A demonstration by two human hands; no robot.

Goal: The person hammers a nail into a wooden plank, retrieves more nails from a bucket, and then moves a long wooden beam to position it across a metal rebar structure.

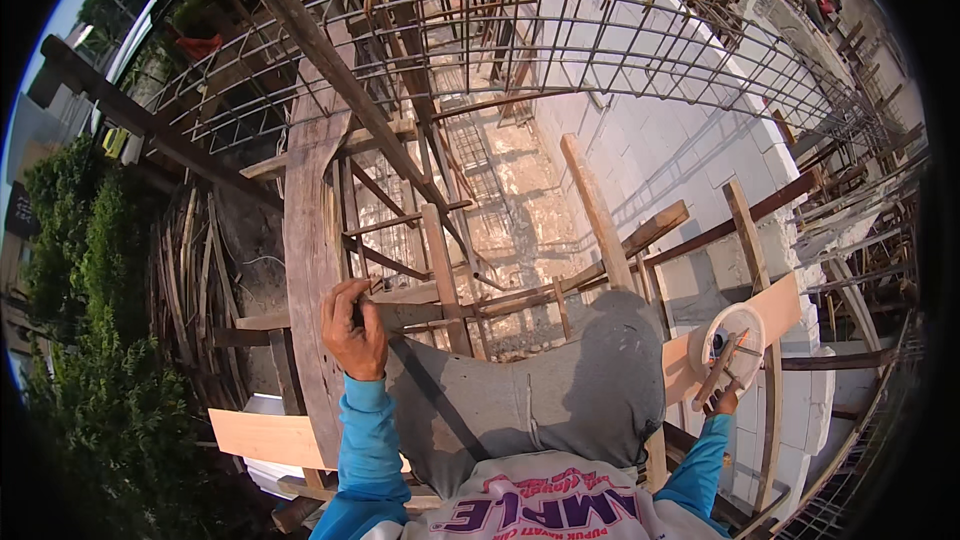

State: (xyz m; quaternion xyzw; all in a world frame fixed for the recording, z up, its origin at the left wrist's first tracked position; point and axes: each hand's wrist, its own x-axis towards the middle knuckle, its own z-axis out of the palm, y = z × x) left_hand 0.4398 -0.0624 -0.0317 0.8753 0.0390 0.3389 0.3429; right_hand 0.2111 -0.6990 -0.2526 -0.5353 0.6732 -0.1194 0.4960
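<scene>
My left hand (355, 332) is raised beside a long weathered plank (318, 190), its fingers curled in toward the thumb. What they hold, if anything, I cannot make out. Low on the right, my right hand (722, 401) grips the near rim of a round white bucket (758, 325). Inside the bucket lie a wooden-handled tool (722, 364) and other small items, too small to name. The bucket sits over a pale board (783, 308). My legs in grey trousers (520, 390) are between the two hands.
A long rebar cage (560, 35) arches across the far side. A white block wall (650, 130) runs along the right. Wooden props and braces (595, 205) cross over a deep drop to the ground (510, 210). Green trees (110, 370) stand at left.
</scene>
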